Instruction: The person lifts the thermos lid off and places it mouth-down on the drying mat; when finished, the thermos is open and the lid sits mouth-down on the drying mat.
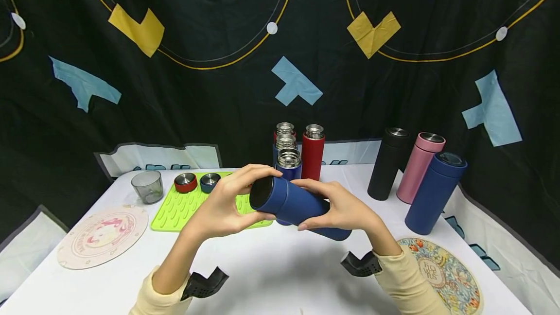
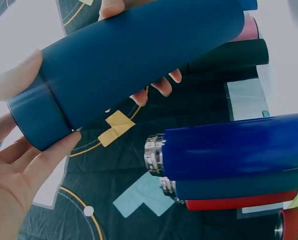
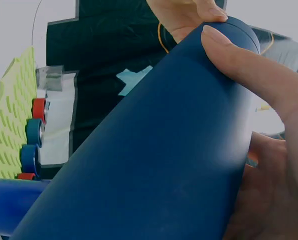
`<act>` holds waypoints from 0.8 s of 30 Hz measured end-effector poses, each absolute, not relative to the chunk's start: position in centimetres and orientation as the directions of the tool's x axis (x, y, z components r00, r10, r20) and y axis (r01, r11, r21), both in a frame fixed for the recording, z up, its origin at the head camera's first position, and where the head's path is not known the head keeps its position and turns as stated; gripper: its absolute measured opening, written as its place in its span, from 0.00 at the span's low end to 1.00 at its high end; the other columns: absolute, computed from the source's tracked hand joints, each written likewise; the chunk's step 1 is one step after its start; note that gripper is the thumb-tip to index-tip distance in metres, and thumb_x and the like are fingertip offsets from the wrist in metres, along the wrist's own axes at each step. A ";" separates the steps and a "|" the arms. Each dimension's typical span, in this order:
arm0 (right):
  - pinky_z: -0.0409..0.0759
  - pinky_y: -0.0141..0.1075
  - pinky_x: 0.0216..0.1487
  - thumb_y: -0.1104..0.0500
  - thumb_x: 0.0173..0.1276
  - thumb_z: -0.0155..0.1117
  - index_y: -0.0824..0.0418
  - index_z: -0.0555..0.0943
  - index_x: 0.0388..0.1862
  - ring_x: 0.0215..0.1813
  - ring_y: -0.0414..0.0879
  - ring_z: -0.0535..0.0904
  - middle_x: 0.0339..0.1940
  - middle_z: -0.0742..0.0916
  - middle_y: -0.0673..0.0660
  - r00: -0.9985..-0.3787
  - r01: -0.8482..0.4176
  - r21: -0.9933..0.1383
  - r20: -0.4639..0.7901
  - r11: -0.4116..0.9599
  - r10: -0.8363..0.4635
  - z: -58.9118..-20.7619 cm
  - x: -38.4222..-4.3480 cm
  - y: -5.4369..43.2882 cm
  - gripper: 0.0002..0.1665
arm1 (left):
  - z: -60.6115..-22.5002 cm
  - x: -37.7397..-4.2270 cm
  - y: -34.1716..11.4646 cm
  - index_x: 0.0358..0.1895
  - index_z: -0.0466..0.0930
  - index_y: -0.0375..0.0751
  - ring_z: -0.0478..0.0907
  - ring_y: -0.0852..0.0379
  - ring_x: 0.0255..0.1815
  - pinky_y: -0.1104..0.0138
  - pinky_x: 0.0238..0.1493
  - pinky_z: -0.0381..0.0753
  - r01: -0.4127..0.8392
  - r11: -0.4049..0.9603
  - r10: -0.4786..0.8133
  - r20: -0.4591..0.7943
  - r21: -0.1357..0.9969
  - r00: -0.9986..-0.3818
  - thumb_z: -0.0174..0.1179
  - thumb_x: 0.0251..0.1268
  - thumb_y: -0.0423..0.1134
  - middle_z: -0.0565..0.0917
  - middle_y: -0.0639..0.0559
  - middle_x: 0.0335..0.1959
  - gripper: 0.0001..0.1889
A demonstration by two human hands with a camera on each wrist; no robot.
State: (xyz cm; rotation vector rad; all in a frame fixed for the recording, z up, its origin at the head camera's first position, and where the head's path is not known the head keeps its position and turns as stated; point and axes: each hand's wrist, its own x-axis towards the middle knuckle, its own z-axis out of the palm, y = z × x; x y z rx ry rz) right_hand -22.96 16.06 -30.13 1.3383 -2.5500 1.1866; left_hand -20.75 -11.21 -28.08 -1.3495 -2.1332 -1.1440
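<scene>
A matte blue thermos flask is held tilted above the middle of the table, its lid end toward the left. My left hand grips the lid, thumb on one side and fingers on the other. The right hand is wrapped round the flask's body, its thumb lying along it near the lid. A thin seam between lid and body shows in the left wrist view. Behind the held flask stand several lidless flasks, among them a red flask and a shiny blue flask.
A green mat at the left bears a red lid and a blue lid. Beside it are a glass cup and a pink round placemat. Black, pink and blue flasks stand right, behind a floral placemat.
</scene>
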 end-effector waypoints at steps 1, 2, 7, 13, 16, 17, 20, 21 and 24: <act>0.80 0.43 0.51 0.52 0.52 0.78 0.55 0.69 0.69 0.54 0.49 0.80 0.57 0.82 0.55 -0.627 -0.715 -0.614 0.353 0.334 -0.694 -30.2 -23.1 16.2 0.46 | -28.2 -20.9 -11.1 0.63 0.72 0.46 0.74 0.52 0.58 0.61 0.49 0.81 0.873 0.209 0.576 0.666 0.440 -0.474 0.78 0.44 0.36 0.75 0.50 0.60 0.38; 0.80 0.43 0.52 0.52 0.52 0.78 0.57 0.69 0.69 0.53 0.49 0.80 0.56 0.83 0.55 -0.626 -0.716 -0.615 0.356 0.330 -0.694 -30.3 -23.2 16.2 0.46 | -28.2 -21.0 -11.1 0.63 0.72 0.46 0.74 0.52 0.58 0.61 0.49 0.81 0.872 0.210 0.576 0.664 0.442 -0.476 0.78 0.44 0.37 0.75 0.51 0.59 0.38; 0.81 0.39 0.50 0.53 0.50 0.79 0.61 0.71 0.68 0.51 0.48 0.82 0.55 0.84 0.56 -0.619 -0.735 -0.590 0.382 0.335 -0.686 -30.4 -23.2 16.3 0.46 | -28.4 -21.3 -10.9 0.63 0.72 0.48 0.75 0.54 0.57 0.60 0.48 0.82 0.861 0.247 0.564 0.656 0.445 -0.501 0.78 0.44 0.40 0.76 0.52 0.59 0.38; 0.83 0.37 0.45 0.50 0.48 0.80 0.59 0.72 0.67 0.47 0.49 0.83 0.51 0.85 0.56 -0.629 -0.761 -0.518 0.441 0.390 -0.641 -30.3 -23.0 16.1 0.47 | -28.5 -21.0 -10.7 0.63 0.72 0.51 0.77 0.55 0.52 0.62 0.45 0.83 0.811 0.367 0.489 0.648 0.455 -0.584 0.77 0.45 0.45 0.78 0.55 0.54 0.37; 0.83 0.37 0.44 0.46 0.47 0.81 0.54 0.73 0.67 0.45 0.48 0.83 0.50 0.86 0.54 -0.638 -0.766 -0.466 0.470 0.442 -0.610 -30.2 -22.7 16.0 0.47 | -28.6 -20.8 -10.5 0.63 0.72 0.50 0.79 0.55 0.50 0.64 0.43 0.84 0.758 0.431 0.433 0.625 0.489 -0.649 0.76 0.47 0.49 0.78 0.53 0.55 0.36; 0.83 0.37 0.44 0.45 0.47 0.81 0.53 0.73 0.67 0.45 0.47 0.83 0.50 0.86 0.54 -0.641 -0.766 -0.449 0.476 0.460 -0.602 -30.2 -22.6 16.0 0.47 | -28.6 -20.8 -10.4 0.63 0.72 0.50 0.79 0.55 0.49 0.64 0.43 0.84 0.741 0.452 0.421 0.615 0.496 -0.667 0.75 0.47 0.51 0.79 0.53 0.55 0.36; 0.83 0.39 0.44 0.43 0.47 0.80 0.51 0.74 0.67 0.45 0.47 0.82 0.50 0.86 0.53 -0.643 -0.766 -0.402 0.484 0.502 -0.594 -30.1 -22.3 16.1 0.47 | -28.6 -20.8 -10.5 0.63 0.72 0.50 0.79 0.55 0.48 0.65 0.44 0.83 0.721 0.471 0.435 0.578 0.509 -0.691 0.75 0.47 0.53 0.78 0.53 0.56 0.37; 0.83 0.39 0.44 0.42 0.47 0.80 0.50 0.74 0.67 0.45 0.48 0.83 0.50 0.86 0.53 -0.643 -0.766 -0.395 0.479 0.507 -0.597 -30.0 -22.3 16.2 0.47 | -28.6 -20.8 -10.5 0.63 0.72 0.50 0.79 0.55 0.48 0.65 0.45 0.83 0.728 0.465 0.456 0.568 0.505 -0.685 0.75 0.46 0.53 0.78 0.54 0.56 0.38; 0.83 0.39 0.44 0.41 0.47 0.79 0.50 0.74 0.66 0.45 0.48 0.83 0.50 0.86 0.53 -0.641 -0.767 -0.384 0.456 0.513 -0.617 -29.9 -22.2 16.5 0.46 | -28.4 -20.9 -10.9 0.63 0.72 0.51 0.77 0.55 0.53 0.65 0.49 0.81 0.774 0.413 0.541 0.554 0.481 -0.633 0.78 0.44 0.47 0.75 0.55 0.59 0.38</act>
